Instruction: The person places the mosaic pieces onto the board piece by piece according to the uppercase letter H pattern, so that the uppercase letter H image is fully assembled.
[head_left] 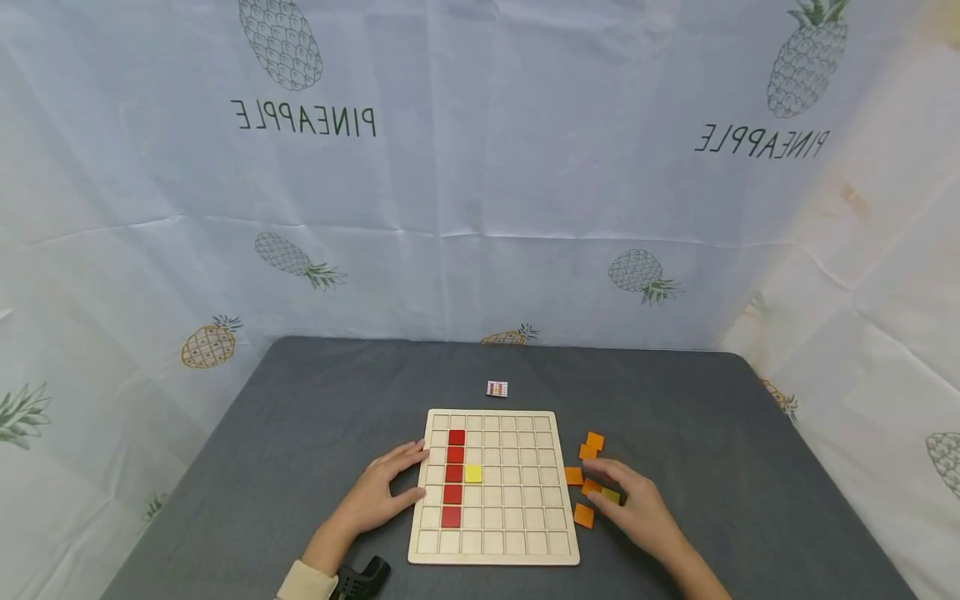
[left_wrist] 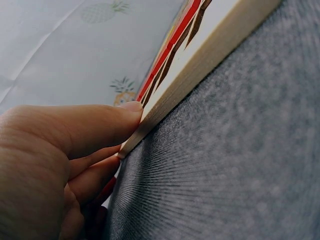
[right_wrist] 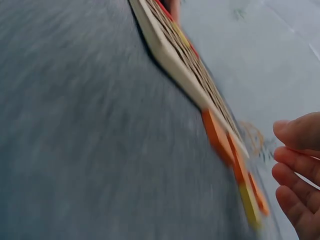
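Note:
A pale wooden grid board (head_left: pixel 517 525) lies on the dark table. Several red tiles (head_left: pixel 454 455) form one column in its left part, with a yellow tile (head_left: pixel 472 473) right of the middle red one. My left hand (head_left: pixel 382 492) rests at the board's left edge; in the left wrist view, its thumb (left_wrist: pixel 107 120) touches the wooden rim. Beyond the right edge, my right hand (head_left: pixel 637 504) hovers over loose orange tiles (head_left: pixel 583 516) and another yellow tile (head_left: pixel 611 496). Its fingers are slightly bent and apart, with nothing between them in the right wrist view.
A small printed card (head_left: pixel 497 388) with a coloured pattern lies behind the board. More orange tiles (head_left: pixel 595 441) sit along the board's right side. Behind the grey table (head_left: pixel 360 375) hangs a white cloth (head_left: pixel 480 183) printed with pineapples. A black wrist device (head_left: pixel 363 579) is at the left sleeve.

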